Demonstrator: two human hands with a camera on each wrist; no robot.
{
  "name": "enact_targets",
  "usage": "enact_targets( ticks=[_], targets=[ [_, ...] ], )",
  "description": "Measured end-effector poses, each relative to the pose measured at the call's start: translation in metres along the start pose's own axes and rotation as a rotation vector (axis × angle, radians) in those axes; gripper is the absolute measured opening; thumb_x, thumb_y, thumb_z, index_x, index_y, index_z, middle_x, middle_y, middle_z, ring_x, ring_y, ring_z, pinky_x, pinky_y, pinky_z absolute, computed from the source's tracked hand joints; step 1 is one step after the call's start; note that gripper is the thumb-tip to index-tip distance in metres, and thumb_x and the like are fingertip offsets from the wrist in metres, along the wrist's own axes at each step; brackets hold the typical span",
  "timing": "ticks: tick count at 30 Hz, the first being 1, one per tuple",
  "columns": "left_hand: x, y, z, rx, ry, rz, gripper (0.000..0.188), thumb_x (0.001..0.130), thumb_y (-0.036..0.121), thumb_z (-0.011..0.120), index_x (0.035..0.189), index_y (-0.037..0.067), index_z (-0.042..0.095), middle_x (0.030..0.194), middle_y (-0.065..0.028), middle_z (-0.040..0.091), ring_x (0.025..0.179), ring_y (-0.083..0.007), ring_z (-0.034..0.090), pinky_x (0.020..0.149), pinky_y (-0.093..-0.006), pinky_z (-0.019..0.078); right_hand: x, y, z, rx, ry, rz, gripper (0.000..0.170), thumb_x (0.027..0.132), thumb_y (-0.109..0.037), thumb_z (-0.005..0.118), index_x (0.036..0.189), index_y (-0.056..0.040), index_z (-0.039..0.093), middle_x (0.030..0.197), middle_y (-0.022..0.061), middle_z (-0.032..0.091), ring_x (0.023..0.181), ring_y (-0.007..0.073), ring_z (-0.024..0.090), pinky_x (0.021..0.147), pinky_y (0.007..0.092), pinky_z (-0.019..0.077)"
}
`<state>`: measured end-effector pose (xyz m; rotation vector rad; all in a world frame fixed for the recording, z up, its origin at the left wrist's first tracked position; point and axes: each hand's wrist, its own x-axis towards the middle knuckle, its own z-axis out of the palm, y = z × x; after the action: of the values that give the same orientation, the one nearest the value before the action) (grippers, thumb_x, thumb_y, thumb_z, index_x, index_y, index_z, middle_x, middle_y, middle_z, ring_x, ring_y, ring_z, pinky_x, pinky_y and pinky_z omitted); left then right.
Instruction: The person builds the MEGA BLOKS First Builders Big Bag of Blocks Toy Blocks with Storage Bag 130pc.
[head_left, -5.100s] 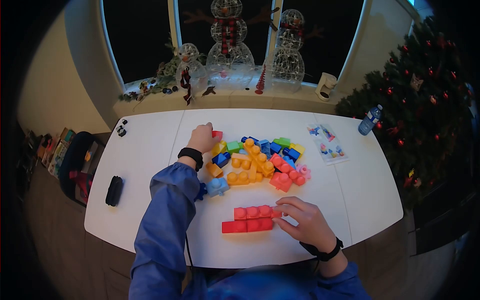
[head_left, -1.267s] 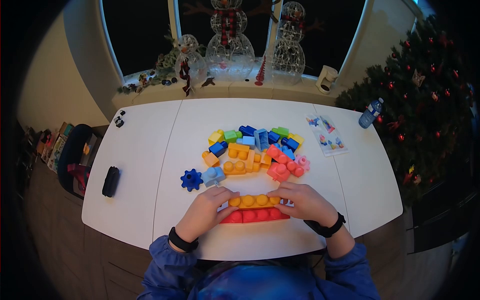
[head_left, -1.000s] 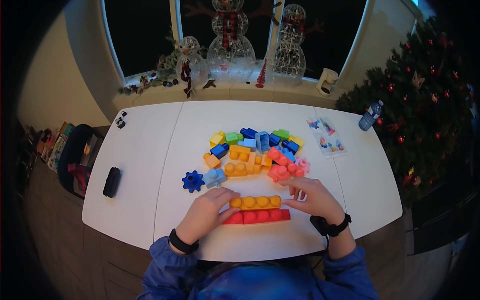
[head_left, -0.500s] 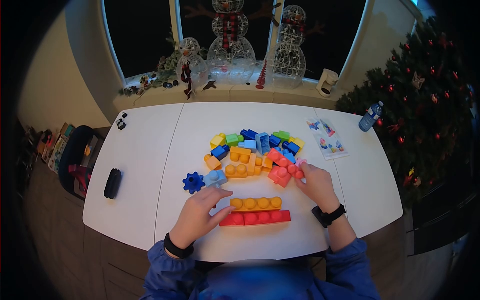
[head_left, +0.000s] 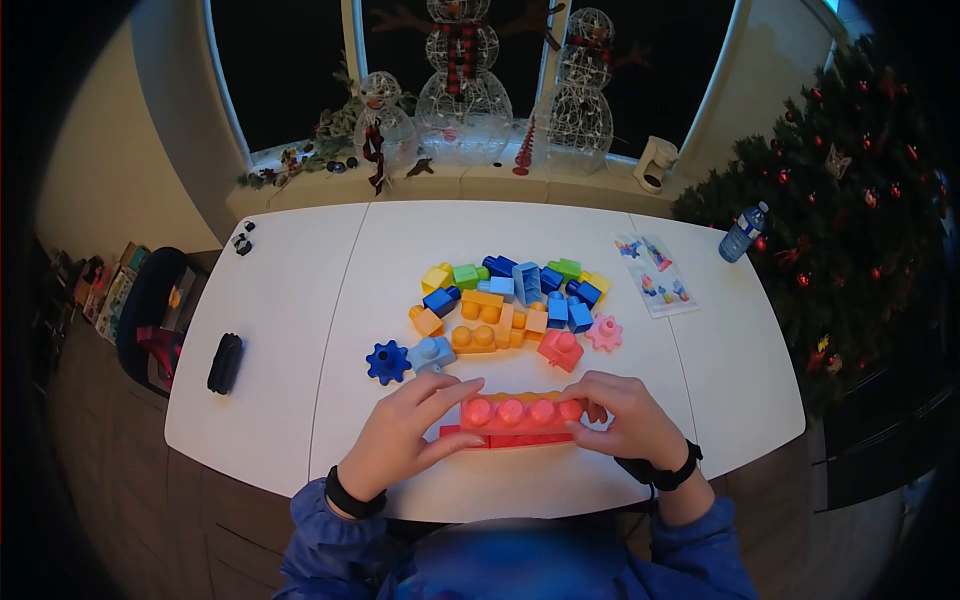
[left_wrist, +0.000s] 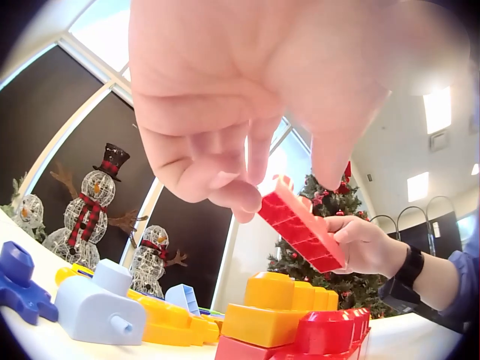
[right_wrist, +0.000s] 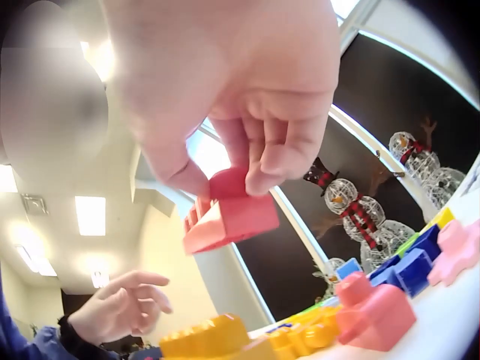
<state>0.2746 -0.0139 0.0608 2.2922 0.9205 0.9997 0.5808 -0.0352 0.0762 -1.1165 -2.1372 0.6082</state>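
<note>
My right hand (head_left: 635, 420) pinches the right end of a long coral brick (head_left: 520, 414), which is tilted above the table in the right wrist view. My left hand (head_left: 405, 440) is at the brick's left end, fingers loosely spread; in the left wrist view (left_wrist: 225, 97) its fingertips are close to the brick (left_wrist: 304, 232), contact unclear. Below, a long orange brick (left_wrist: 259, 322) sits on a pink-red one (left_wrist: 244, 351), beside a row of red bricks (left_wrist: 326, 330). In the head view the raised brick mostly covers them.
Behind the hands lie orange bricks (head_left: 474, 339), a coral brick (head_left: 561, 349), a pink gear (head_left: 604, 333), a light-blue brick (head_left: 430, 353) and a blue gear (head_left: 388, 362). A picture sheet (head_left: 657, 277), bottle (head_left: 743, 233) and black case (head_left: 225, 363) are farther out.
My right hand has taken the long coral brick from the pile and carried it toward me, over the orange and red bricks. My left hand has turned slightly toward the raised brick.
</note>
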Motion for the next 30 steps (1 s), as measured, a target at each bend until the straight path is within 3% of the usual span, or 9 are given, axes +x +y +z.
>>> enact_targets(
  ticks=[8,11,17,22,25,30],
  targets=[
    [-0.013,-0.009,0.012,0.042,-0.080,0.068,0.028,0.082,0.014,0.086,0.108,0.008,0.076,0.103,-0.0088,0.070,0.092,-0.0285,0.068,0.079,-0.0369,0.0567,-0.010,0.003,0.012,-0.120,-0.102,-0.022,0.024,0.083,-0.007,0.078,0.106,-0.0052,0.072,0.084,0.0059,0.066,0.069,0.0191,0.066,0.062,0.0310,0.0548],
    [-0.014,-0.009,0.014,0.046,-0.099,0.063,0.025,0.082,0.014,0.085,0.105,0.008,0.076,0.102,-0.0083,0.070,0.092,-0.0289,0.068,0.079,-0.0373,0.0568,-0.015,0.007,0.012,-0.135,-0.164,0.024,0.022,0.085,-0.014,0.075,0.104,-0.0073,0.067,0.088,0.0071,0.066,0.073,0.0269,0.067,0.066,0.0360,0.0559],
    [-0.017,-0.016,0.021,0.045,-0.108,0.069,0.023,0.082,0.012,0.084,0.102,0.007,0.076,0.101,-0.0086,0.070,0.091,-0.0296,0.068,0.079,-0.0381,0.0573,-0.018,0.013,0.017,-0.166,-0.146,-0.055,0.020,0.087,-0.013,0.074,0.104,-0.0066,0.066,0.089,0.0070,0.065,0.073,0.0260,0.068,0.065,0.0360,0.0559],
    [-0.018,-0.018,0.023,0.038,-0.111,0.059,0.022,0.082,0.012,0.084,0.101,0.006,0.075,0.098,-0.0087,0.069,0.090,-0.0297,0.068,0.078,-0.0383,0.0577,-0.021,0.014,0.022,-0.135,-0.144,-0.004,0.026,0.083,-0.009,0.078,0.107,-0.0049,0.069,0.092,0.0097,0.068,0.078,0.0308,0.069,0.069,0.0362,0.0573],
    [-0.019,-0.020,0.024,0.058,-0.126,0.057,0.023,0.081,0.013,0.086,0.101,0.006,0.075,0.105,-0.0097,0.068,0.091,-0.0284,0.069,0.079,-0.0377,0.0576,-0.022,0.013,0.021,-0.171,-0.149,0.009,0.028,0.082,-0.013,0.081,0.106,-0.0052,0.069,0.093,0.0095,0.068,0.079,0.0300,0.069,0.069,0.0360,0.0576],
    [-0.007,0.000,0.014,0.093,-0.114,-0.079,0.050,0.077,0.026,0.091,0.118,0.009,0.069,0.123,-0.0118,0.064,0.103,-0.0309,0.067,0.086,-0.0393,0.0571,-0.018,0.009,0.013,-0.206,-0.061,0.008,0.045,0.082,-0.032,0.085,0.117,-0.0099,0.068,0.107,0.0076,0.067,0.090,0.0273,0.071,0.072,0.0363,0.0589]
  ],
)
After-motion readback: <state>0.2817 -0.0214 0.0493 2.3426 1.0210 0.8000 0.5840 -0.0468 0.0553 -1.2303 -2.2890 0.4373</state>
